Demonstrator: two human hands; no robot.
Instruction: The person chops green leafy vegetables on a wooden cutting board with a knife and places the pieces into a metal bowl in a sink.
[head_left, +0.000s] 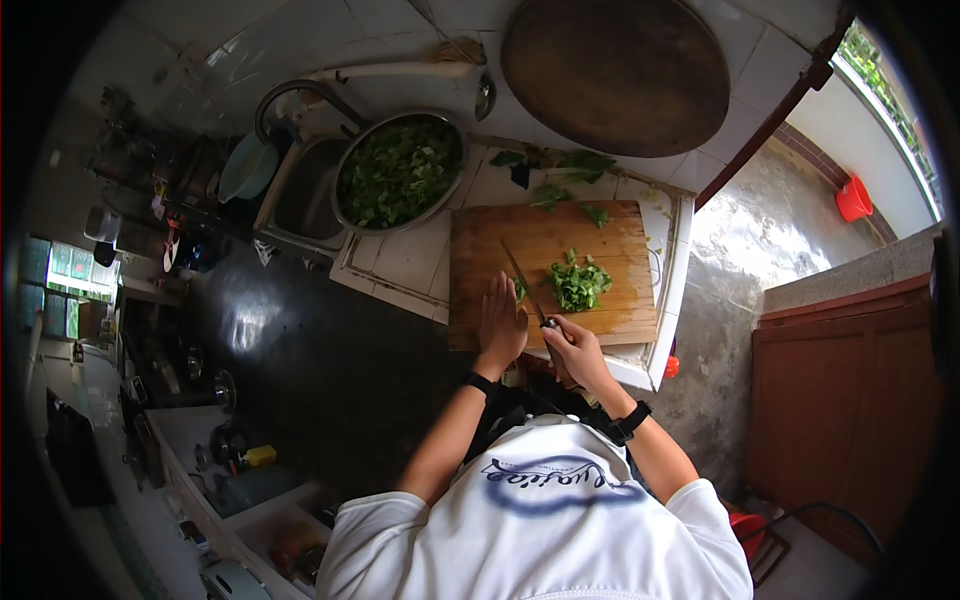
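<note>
My right hand (576, 349) grips the handle of a kitchen knife (526, 289), whose blade points up and left over a wooden cutting board (622, 232). My left hand (504, 319) lies on the board's left part, left of the blade, with a bit of chopped greens (519, 288) between its fingertips and the knife. It cannot be told whether the fingers hold the greens. A pile of chopped leafy greens (576, 283) sits to the right of the blade. A metal colander or bowl (459, 176) full of chopped greens stands beyond the board's left corner.
A metal sink (304, 196) with a curved faucet (307, 84) lies left of the bowl. Loose leaves (581, 166) rest behind the board on the tiled counter (420, 262). A large round wooden board (615, 75) leans on the wall, and a ladle (485, 97) hangs there.
</note>
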